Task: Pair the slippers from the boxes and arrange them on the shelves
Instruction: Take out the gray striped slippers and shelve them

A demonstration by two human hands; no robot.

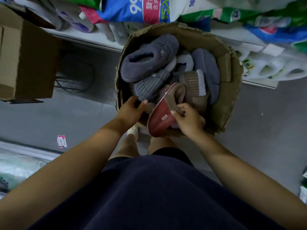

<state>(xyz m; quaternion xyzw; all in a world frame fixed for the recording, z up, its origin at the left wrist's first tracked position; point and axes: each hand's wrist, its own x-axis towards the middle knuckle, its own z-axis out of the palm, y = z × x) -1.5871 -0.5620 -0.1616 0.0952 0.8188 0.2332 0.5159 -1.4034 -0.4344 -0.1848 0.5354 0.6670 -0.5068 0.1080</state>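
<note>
Slippers of plush fabric, grey, blue-grey and brown, lie heaped in a worn, round-sided open cardboard box (230, 103) that stands on the grey floor (86, 117) against a low white shelf (83, 39). None of them looks paired yet. On top rests a dark grey-blue plush slipper (149, 58), below it a grey ribbed slipper (149, 87), and to the right a brown striped slipper (193, 87) beside a blue-grey slipper (206, 67).

The person's right hand (187, 121) pinches the rim of a brown fleece slipper with a red sole (159, 121) between thumb and curled fingers, and holds it tilted, sole outward, at the box's near edge. The left hand (131, 108) reaches over the near rim toward the grey ribbed slipper, thumb and fingers parted a little. Whether it grasps anything there cannot be told.

As a judgement, the task is at an early stage: one slipper is in hand, its mate has to be found in the heap, and most of the box is unsorted. No slippers show on the shelf in view, which holds wrapped packs of paper goods (149, 9). A second, square brown cardboard box (25, 63) sits at the left, and what it holds is not shown. A small pink and white scrap (61, 141) lies on the floor.
</note>
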